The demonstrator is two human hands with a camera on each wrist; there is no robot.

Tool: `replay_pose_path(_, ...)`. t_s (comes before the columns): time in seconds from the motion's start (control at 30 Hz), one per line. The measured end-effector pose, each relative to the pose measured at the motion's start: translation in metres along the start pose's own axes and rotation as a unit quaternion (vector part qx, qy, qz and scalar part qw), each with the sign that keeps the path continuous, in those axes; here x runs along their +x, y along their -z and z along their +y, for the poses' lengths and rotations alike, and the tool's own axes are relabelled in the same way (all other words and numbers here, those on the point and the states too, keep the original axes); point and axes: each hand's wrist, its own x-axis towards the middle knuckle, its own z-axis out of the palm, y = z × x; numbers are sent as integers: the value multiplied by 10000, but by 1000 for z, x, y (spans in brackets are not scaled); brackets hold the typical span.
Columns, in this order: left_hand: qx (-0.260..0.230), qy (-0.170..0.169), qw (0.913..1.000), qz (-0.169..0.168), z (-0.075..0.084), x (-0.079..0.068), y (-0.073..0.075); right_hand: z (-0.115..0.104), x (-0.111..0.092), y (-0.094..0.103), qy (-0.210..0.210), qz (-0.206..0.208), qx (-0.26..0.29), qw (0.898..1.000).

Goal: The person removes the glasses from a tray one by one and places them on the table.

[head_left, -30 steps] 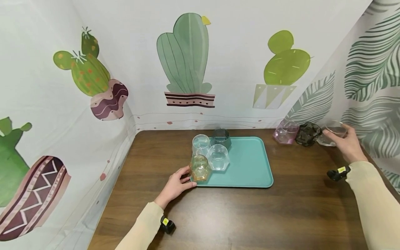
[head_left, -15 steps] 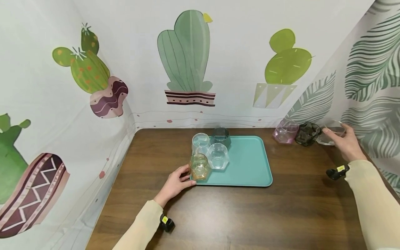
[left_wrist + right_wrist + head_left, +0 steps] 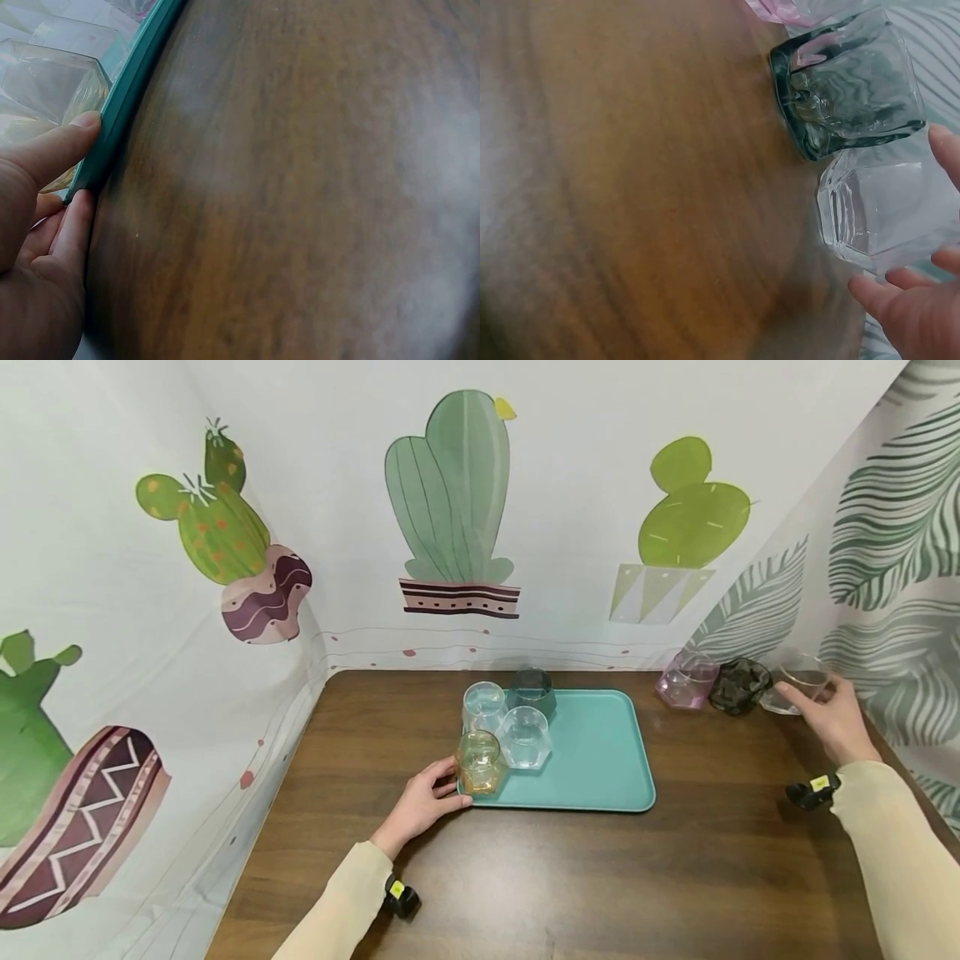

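Teal tray (image 3: pixel 596 752): lies on the wood-grain tabletop (image 3: pixel 600 877), left of the row of three glasses, long axis running left to right and short ends facing the sides. Left hand (image 3: pixel 422 802): grips the tray's near-left corner, thumb on the rim and fingers against the outer side. Four glasses occupy the tray's left part, mouths up and long axes vertical: amber glass (image 3: pixel 481 768) at the gripped corner, hexagonal-based glass (image 3: pixel 525 743) behind it to the right, pale glass (image 3: pixel 483 706) directly behind, and dark grey glass (image 3: pixel 532 693) by the back rim.

Right hand (image 3: pixel 836 718): straddles the colourless glass (image 3: pixel 885 217), thumb on one side and fingers on the other (whether they press on it cannot be told). This glass stands upright at the right end of the row, mouth up; smoked glass (image 3: pixel 847 90) stands beside it, then pink glass (image 3: pixel 686 683). Cactus-print cloth (image 3: pixel 570 510) hangs behind the tabletop.
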Motion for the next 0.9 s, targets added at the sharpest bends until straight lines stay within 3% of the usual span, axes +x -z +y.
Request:
replay_pose_path(0.13, 16, 17, 10000, -11, -2, 0, 0, 0, -8, 1, -79, 154, -183, 9997)
replay_pose_path(0.3, 24, 38, 10000, 14, -3, 1, 1, -4, -20, 1, -318, 219, -1112, 9930)
replay_pose_path(0.43, -20, 45, 10000, 18, -3, 0, 1, -8, -27, 1, -434, 172, -1409, 9889)
replay_pose_path(0.9, -102, 90, 9999, 25, -1, -1, 0, -25, -48, -6, 343, 223, -1411, 9891)
